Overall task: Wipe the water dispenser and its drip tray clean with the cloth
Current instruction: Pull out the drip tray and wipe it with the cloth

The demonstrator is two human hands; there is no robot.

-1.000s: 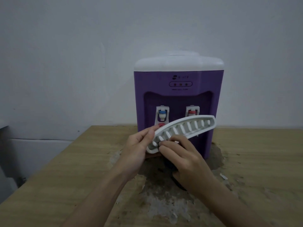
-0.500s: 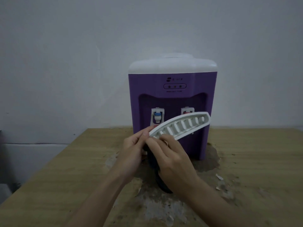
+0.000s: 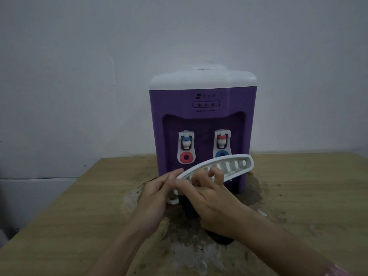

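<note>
Head view: left hand (image 3: 157,194) and right hand (image 3: 215,204) both grasp one drip tray (image 3: 229,166) before one two-tap dispenser (image 3: 203,120).

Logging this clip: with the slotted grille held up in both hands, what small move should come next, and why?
Probably draw the dark cloth along the white grille toward its far end. The left hand holds the near end, the right hand has fingers on the slots with cloth beneath, and the far slots are bare.
</note>
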